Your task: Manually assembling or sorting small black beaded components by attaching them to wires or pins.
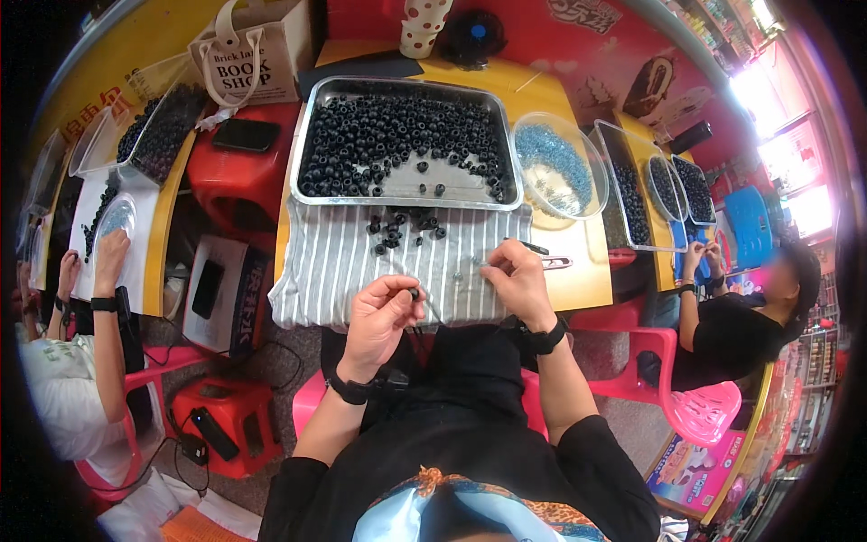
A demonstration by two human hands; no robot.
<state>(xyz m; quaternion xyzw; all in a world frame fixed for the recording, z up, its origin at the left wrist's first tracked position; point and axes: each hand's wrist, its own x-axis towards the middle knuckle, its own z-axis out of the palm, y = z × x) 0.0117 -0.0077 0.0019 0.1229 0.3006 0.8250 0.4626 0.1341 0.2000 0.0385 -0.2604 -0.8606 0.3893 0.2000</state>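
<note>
Black round bead (414, 294): where is it just now?

At the fingertips of the left hand (384, 316), over the near part of a grey cloth with white stripes (307, 262).

How does that hand hold it?

In a pinch. Thumb and index finger close on the bead, and the other fingers are bent in toward the palm. I can't tell whether the hand rests on the cloth.

And the right hand (519, 287)?

Palm down, fingers bent, thumb and index tips drawn close together. I can't tell whether they meet or grip anything; whatever might be between them is too small to see.

Are the two hands touching each other?

No, they're apart, with striped cloth showing between them. A few small translucent pieces (458, 277) lie there, near the right fingertips.

Anything else close to the right hand?

A slim black pen-like stick (528, 247) lies just beyond the knuckles, and a small silver metal tool (556, 262) is just beside them on the right.

What about beads elsewhere?

Loose black beads (391, 242) lie on the cloth beyond the left hand, and many more fill much of a silver rectangular metal tray (406, 203). Right of that stands a round clear plastic tub (544, 181) with tiny pale-blue pieces (553, 143) inside.
</note>
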